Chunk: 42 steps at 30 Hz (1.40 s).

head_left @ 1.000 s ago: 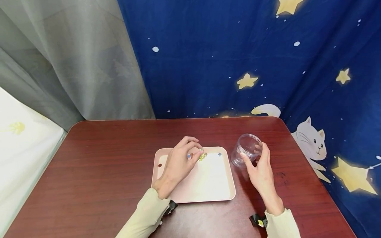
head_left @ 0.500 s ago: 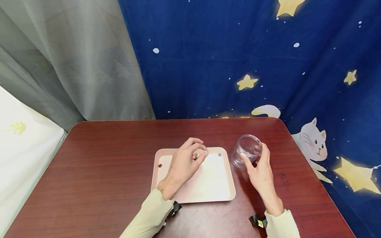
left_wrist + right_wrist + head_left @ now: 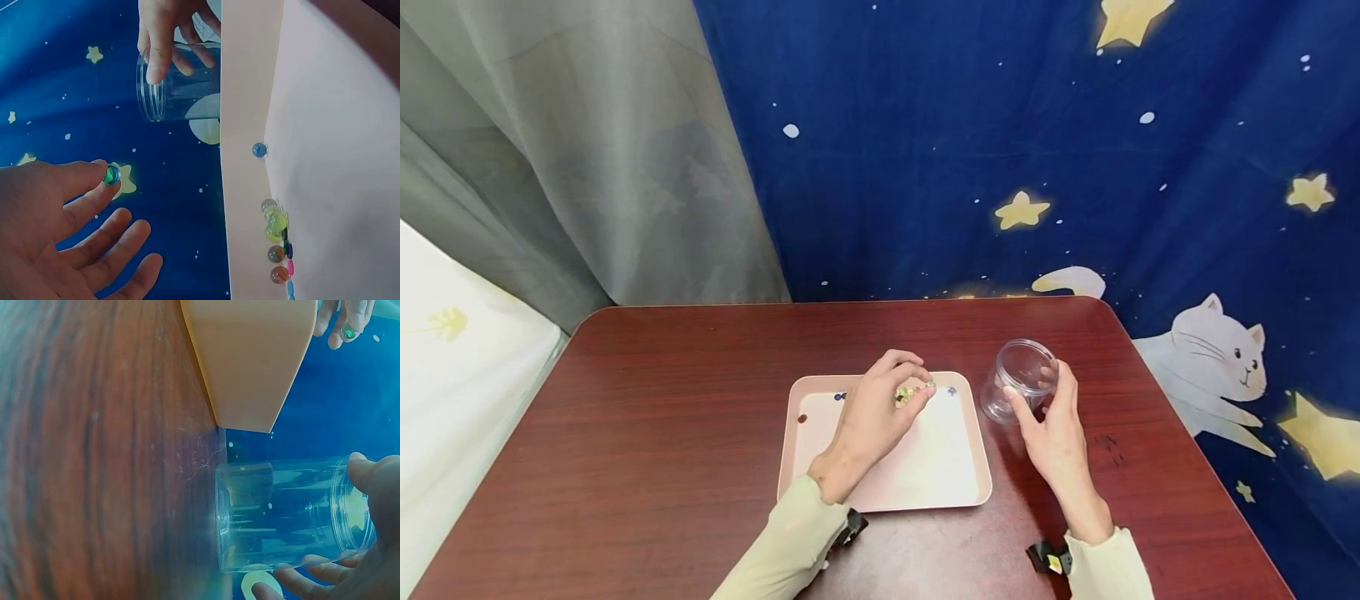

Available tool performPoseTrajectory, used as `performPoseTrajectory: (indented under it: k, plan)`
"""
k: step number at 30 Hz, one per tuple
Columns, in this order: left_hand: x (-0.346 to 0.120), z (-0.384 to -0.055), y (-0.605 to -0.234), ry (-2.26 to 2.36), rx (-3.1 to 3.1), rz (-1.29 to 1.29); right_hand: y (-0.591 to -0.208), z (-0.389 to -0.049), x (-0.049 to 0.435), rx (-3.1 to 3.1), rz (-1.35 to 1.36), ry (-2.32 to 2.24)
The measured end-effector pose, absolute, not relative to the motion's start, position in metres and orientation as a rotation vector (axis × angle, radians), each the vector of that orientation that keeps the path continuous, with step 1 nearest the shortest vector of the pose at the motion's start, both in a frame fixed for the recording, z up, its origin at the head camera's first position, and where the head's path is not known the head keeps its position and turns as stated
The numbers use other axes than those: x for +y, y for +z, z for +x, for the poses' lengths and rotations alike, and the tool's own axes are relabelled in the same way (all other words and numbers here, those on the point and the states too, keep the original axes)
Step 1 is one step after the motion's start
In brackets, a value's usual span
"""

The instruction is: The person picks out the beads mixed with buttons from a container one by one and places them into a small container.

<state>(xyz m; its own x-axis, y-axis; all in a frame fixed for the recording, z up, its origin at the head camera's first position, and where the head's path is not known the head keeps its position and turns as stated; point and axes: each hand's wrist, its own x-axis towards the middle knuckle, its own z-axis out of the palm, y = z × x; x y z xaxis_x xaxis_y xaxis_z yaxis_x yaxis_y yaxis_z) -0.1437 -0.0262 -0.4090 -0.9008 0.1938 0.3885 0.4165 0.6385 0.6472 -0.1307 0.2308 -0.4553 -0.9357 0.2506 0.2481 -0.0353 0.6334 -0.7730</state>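
My left hand (image 3: 868, 417) is above the far part of the pale pink tray (image 3: 925, 475), pinching a green-blue glass marble (image 3: 111, 174) between thumb and forefinger. Its other fingers are spread apart. To the right of the tray, a clear, lidless jar (image 3: 997, 402) stands on the table, mouth up. My right hand (image 3: 1060, 442) grips it near the rim, thumb on the near side and fingers round the right. A blue marble (image 3: 259, 150) lies by the tray's far wall. Yellow-green marbles (image 3: 275, 222) sit along that wall with a reddish-brown marble (image 3: 279, 274).
Small flat coloured pieces, among them a pink piece (image 3: 290, 267), lie beside the marbles. A dark red piece (image 3: 802, 418) is at the tray's left side. The brown wooden table (image 3: 662, 433) extends around the tray, with a blue star-patterned curtain (image 3: 910, 167) behind it.
My left hand has moved right over the tray towards the jar, carrying the marble. Dark blue pieces at the tray's back left have come into sight. The right hand and jar have stayed in place.
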Motion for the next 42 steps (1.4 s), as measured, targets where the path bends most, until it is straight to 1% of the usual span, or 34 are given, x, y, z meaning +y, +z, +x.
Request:
performPoseTrajectory:
  k: [12, 42]
  plan:
    - [-0.008, -0.139, -0.414, -1.139, -2.534, -0.565, -0.465, -0.129, 0.233, -2.503, -0.161, 1.202]
    - [0.020, -0.140, -0.411, -1.104, -2.574, -0.611, -0.460, -0.129, 0.232, -2.528, -0.151, 1.164]
